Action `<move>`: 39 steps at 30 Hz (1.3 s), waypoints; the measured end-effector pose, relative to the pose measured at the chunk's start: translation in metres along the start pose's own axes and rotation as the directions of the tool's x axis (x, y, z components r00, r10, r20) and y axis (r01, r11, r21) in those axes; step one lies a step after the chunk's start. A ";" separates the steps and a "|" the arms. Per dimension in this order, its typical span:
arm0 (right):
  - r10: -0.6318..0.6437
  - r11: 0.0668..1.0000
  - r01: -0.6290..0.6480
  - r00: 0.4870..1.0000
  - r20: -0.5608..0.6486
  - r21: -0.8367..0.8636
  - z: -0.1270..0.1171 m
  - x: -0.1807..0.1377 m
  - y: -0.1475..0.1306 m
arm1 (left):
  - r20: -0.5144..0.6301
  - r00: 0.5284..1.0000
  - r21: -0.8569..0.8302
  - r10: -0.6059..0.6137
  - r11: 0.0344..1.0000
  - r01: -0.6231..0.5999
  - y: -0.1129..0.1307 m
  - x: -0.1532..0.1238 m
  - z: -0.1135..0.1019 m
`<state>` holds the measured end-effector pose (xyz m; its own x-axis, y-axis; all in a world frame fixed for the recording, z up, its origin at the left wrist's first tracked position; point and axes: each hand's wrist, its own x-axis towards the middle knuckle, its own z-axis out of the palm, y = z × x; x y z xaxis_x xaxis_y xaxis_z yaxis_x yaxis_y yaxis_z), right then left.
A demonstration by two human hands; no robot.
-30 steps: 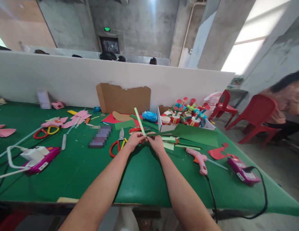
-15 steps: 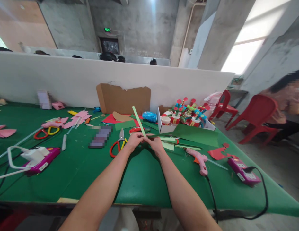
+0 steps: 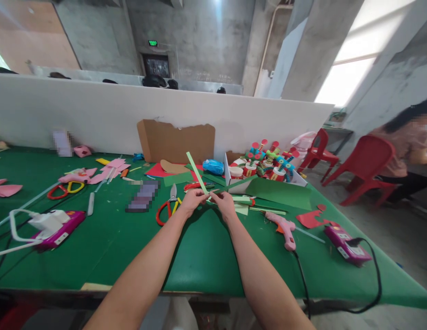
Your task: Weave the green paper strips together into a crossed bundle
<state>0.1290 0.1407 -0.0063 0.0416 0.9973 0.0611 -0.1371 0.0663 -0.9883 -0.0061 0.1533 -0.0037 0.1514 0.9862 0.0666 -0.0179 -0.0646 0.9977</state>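
Observation:
Both my hands meet over the middle of the green table (image 3: 199, 256). My left hand (image 3: 192, 200) pinches a light green paper strip (image 3: 195, 170) that sticks up and back to the left. My right hand (image 3: 225, 204) pinches a dark green paper strip (image 3: 234, 184) that runs out to the right, joined to the light one between my fingertips. Red-handled scissors (image 3: 167, 206) lie just left of my left hand. More green paper strips (image 3: 246, 207) lie just right of my right hand.
A pink glue gun (image 3: 284, 227) with a black cord lies to the right, a magenta box (image 3: 347, 250) beyond it. A white box of paper-cup figures (image 3: 264, 167) stands behind a green sheet (image 3: 282, 192). Left are scissors (image 3: 62, 190), pink cutouts and a magenta box (image 3: 58, 227). A person sits far right.
The light green strip has tilted a little further left, and the dark green strip now lifts up to the right. My hands stay together in nearly the same spot.

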 end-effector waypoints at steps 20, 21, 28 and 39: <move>0.092 0.978 -0.091 0.996 0.003 0.189 -0.001 0.006 0.007 | 0.009 1.000 -0.137 -0.003 0.991 0.004 0.000 0.000 0.001; 0.087 0.974 -0.088 0.996 0.016 0.207 -0.001 0.006 0.007 | 0.017 1.000 -0.127 0.004 0.992 -0.001 0.000 0.000 0.001; 0.072 0.976 -0.077 0.997 0.032 0.201 -0.001 0.001 0.003 | 0.017 1.000 -0.082 0.024 0.996 -0.023 -0.002 0.001 0.000; 0.085 0.979 -0.093 0.995 0.050 0.180 -0.002 0.001 0.004 | 0.013 1.000 -0.052 0.004 0.999 -0.004 -0.005 0.003 -0.002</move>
<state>0.1302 0.1423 -0.0101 -0.0201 0.9997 -0.0164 -0.3164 -0.0219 -0.9484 -0.0078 0.1567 -0.0088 0.1642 0.9839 0.0709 -0.0699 -0.0601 0.9957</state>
